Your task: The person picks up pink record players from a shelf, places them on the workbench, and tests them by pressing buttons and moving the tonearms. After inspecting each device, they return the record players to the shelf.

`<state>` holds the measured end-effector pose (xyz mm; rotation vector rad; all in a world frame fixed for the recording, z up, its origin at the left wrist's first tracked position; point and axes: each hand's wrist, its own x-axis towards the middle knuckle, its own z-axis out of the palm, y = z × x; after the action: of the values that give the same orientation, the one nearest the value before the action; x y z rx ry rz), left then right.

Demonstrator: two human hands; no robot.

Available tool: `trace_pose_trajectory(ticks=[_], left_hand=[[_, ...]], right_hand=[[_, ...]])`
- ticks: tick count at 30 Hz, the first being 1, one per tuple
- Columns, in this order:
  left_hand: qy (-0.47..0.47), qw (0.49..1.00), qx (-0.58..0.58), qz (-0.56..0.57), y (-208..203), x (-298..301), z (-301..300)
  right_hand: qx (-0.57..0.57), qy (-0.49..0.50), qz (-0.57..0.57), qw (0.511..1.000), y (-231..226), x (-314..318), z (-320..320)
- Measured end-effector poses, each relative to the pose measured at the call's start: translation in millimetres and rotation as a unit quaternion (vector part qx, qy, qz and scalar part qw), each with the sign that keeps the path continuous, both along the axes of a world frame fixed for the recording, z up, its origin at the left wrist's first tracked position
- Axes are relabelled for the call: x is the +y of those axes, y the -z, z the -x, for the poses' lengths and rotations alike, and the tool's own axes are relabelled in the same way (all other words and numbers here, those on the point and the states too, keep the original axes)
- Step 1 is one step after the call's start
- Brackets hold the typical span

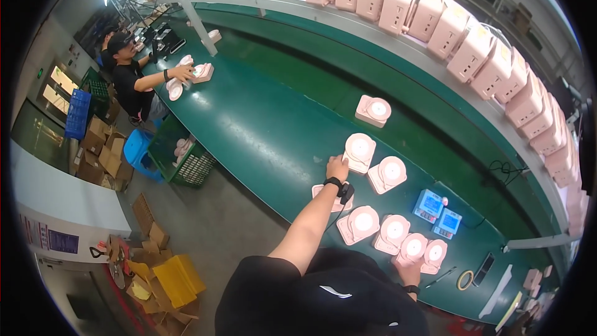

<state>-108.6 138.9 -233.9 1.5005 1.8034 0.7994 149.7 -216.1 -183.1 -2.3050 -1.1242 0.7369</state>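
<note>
Several pink box-shaped devices with round white discs on top lie in a loose cluster on the green table in front of me. My left hand [337, 167] reaches forward, its fingers closed on the near left side of one pink device [359, 152]. Beside it sits another pink device [388, 175], and one more [323, 198] is partly covered by my left wrist. Low on the right, my right hand [407, 270] grips the near edge of a pink device [413, 247]. Its neighbour [435, 254] stands close against it; some right fingers are hidden.
Two blue meters [429, 205] stand right of the cluster. A tape roll [465, 280], a pen [441, 277] and a black phone-like object [483, 270] lie nearby. Pink units [398, 5] line the raised shelf. A co-worker [134, 78] handles similar pieces at far left, near a green crate [193, 168].
</note>
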Motion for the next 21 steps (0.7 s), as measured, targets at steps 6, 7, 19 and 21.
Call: trace_pose_trajectory(ticks=[6, 7, 19, 21], left_hand=[[0.007, 1.000, -0.004, -0.005, 2.0, 2.8, 2.8], [0.001, 1.000, -0.005, -0.005, 1.6, 2.3, 4.1], [0.031, 0.999, 0.018, 0.001, 10.9, 3.7, 4.4], [0.040, 0.999, 0.019, 0.006, 13.2, 5.1, 10.2]], right_hand=[[-0.036, 0.087, 0.161, 0.982, -32.0, 17.8, 23.3], [-0.079, 0.086, 0.135, 0.984, -22.2, 16.7, 24.9], [-0.153, 0.103, -0.010, 0.983, 1.5, 5.2, 15.1], [-0.149, 0.107, -0.025, 0.983, -8.2, 8.6, 15.4]])
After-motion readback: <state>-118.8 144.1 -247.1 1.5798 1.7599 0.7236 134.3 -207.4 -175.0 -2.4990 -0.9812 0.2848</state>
